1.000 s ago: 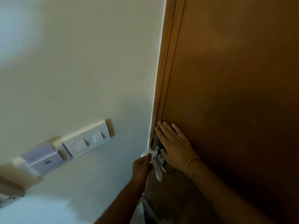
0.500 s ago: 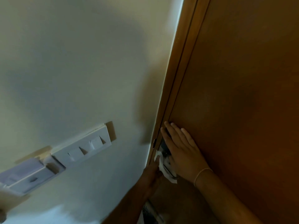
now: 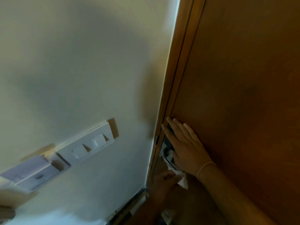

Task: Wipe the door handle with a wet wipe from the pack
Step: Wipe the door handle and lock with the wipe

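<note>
A metal door handle (image 3: 168,156) sits at the left edge of the brown wooden door (image 3: 243,78), mostly covered by my hands. My right hand (image 3: 186,146), with a thin band at the wrist, lies flat against the door over the handle's plate, fingers straight and pointing up. Just below it, my left hand (image 3: 164,181) is closed on a crumpled white wet wipe (image 3: 183,182) pressed at the handle's lower end. The wipe pack is out of view.
The brown door frame (image 3: 177,78) runs up beside a cream wall. On that wall are a white switch plate (image 3: 90,145) and a white box-shaped holder (image 3: 32,172). The floor shows dimly at the bottom.
My left hand has slid the wipe downward along the handle, from beside its upper part to its lower end. My right hand stayed flat on the door. The view shifted slightly.
</note>
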